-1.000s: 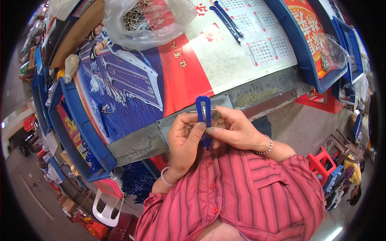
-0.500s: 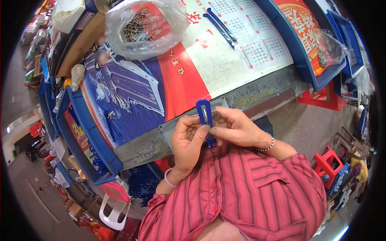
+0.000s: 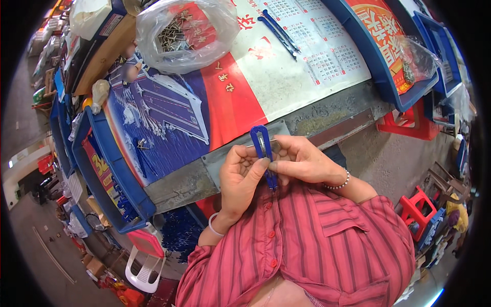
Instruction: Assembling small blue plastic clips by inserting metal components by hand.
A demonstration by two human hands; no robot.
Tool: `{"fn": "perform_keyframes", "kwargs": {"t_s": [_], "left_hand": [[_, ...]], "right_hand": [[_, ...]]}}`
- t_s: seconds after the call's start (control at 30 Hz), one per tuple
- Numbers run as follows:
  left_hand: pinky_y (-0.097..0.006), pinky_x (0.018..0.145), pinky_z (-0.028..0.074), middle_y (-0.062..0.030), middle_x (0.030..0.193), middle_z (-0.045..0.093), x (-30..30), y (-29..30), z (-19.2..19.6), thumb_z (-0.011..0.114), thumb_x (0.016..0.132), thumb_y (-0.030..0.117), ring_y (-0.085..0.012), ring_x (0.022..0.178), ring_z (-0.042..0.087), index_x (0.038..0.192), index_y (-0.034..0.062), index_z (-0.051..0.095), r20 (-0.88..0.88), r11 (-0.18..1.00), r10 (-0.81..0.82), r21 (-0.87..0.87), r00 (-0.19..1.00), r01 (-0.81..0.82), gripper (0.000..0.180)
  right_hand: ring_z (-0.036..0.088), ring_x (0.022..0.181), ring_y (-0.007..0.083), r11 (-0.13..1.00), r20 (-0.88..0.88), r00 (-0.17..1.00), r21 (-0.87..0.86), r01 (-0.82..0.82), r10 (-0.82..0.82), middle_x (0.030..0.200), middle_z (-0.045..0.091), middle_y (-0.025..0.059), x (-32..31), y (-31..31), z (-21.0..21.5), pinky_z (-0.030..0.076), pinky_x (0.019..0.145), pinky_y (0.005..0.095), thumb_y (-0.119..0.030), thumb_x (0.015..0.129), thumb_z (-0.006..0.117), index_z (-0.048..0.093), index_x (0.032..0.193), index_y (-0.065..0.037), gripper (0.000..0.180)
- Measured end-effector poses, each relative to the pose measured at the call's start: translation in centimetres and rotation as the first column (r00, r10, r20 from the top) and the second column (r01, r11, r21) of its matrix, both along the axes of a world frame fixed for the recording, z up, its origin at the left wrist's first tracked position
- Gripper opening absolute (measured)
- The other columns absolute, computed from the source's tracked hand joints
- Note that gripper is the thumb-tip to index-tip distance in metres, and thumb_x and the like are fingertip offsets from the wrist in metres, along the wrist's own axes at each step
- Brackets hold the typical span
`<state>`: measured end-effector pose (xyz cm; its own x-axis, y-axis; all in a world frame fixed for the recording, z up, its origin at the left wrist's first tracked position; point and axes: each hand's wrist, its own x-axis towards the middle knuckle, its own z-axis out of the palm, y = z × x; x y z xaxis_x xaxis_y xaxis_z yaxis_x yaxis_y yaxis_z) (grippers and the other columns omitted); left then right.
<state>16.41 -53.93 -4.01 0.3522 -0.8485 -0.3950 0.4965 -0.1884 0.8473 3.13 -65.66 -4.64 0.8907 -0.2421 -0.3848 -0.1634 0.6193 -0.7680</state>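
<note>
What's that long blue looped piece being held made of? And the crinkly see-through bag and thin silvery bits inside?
The long blue looped piece: probably smooth plastic, from its even colour. The crinkly see-through bag: glossy plastic film, with shiny creases. The thin silvery bits: likely shiny metal, since they glint.

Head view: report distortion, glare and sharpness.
Head view: the big blue tray at right bows, corners go black; head view: a bright streak glares at lower right; head view: left hand and right hand look fairly sharp.
</note>
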Motion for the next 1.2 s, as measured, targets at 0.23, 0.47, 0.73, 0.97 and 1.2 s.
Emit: {"fn": "perform_keyframes", "kwargs": {"t_s": [0.23,0.47,0.73,0.97,1.2], "left_hand": [[-0.021,0.077,0.047,-0.0077,0.099,0.061,0.0,0.3,0.3,0.058,0.089,0.000,-0.0088,0.086,0.058,0.102,-0.0003,0.049,-0.019,0.998,-0.028,-0.049,0.999,0.027,0.016],[-0.024,0.071,0.052,-0.0092,0.093,0.062,-0.1,0.6,0.1,0.056,0.089,0.001,-0.0115,0.078,0.062,0.098,0.0001,0.048,-0.026,0.999,-0.052,-0.019,0.998,0.051,0.013],[-0.022,0.072,0.049,-0.0075,0.094,0.061,-0.6,0.8,0.2,0.057,0.089,0.001,-0.0094,0.080,0.059,0.101,-0.0004,0.049,-0.020,0.998,-0.049,-0.048,0.999,0.048,0.015],[-0.021,0.074,0.047,-0.0065,0.096,0.061,-0.7,1.2,0.5,0.058,0.089,0.002,-0.0074,0.083,0.057,0.103,-0.0021,0.051,-0.066,0.997,-0.079,-0.012,0.995,0.078,0.016],[-0.021,0.072,0.049,-0.0075,0.093,0.062,-0.9,1.0,0.1,0.057,0.089,0.001,-0.0082,0.081,0.059,0.102,-0.0040,0.051,-0.076,0.999,-0.032,-0.025,0.997,0.030,0.015]], "right_hand": [[0.056,0.056,0.0063,1.000,-0.020,1.000,-0.018,-0.003,0.003,0.071,0.056,0.0013,0.0,0.2,0.7,0.046,0.050,0.0195,-0.007,0.087,0.056,0.051,0.097,0.000,0.014],[0.055,0.056,0.0054,0.998,-0.004,0.999,-0.040,0.054,-0.054,0.071,0.055,0.0003,-0.3,0.7,0.9,0.044,0.050,0.0194,-0.005,0.086,0.057,0.052,0.094,0.000,0.011],[0.055,0.056,0.0063,0.998,0.003,0.999,-0.036,0.042,-0.042,0.072,0.055,0.0009,-1.0,1.2,0.5,0.044,0.051,0.0196,-0.006,0.087,0.056,0.051,0.094,0.000,0.011],[0.055,0.055,0.0063,0.999,-0.010,1.000,-0.019,0.026,-0.026,0.077,0.057,0.0011,-1.6,1.9,0.2,0.045,0.051,0.0188,-0.005,0.090,0.056,0.052,0.112,0.000,0.023],[0.054,0.055,0.0044,0.995,-0.045,0.996,-0.076,0.067,-0.071,0.072,0.054,0.0001,-1.3,2.7,0.1,0.044,0.049,0.0184,-0.007,0.090,0.055,0.050,0.101,-0.001,0.013]]}}
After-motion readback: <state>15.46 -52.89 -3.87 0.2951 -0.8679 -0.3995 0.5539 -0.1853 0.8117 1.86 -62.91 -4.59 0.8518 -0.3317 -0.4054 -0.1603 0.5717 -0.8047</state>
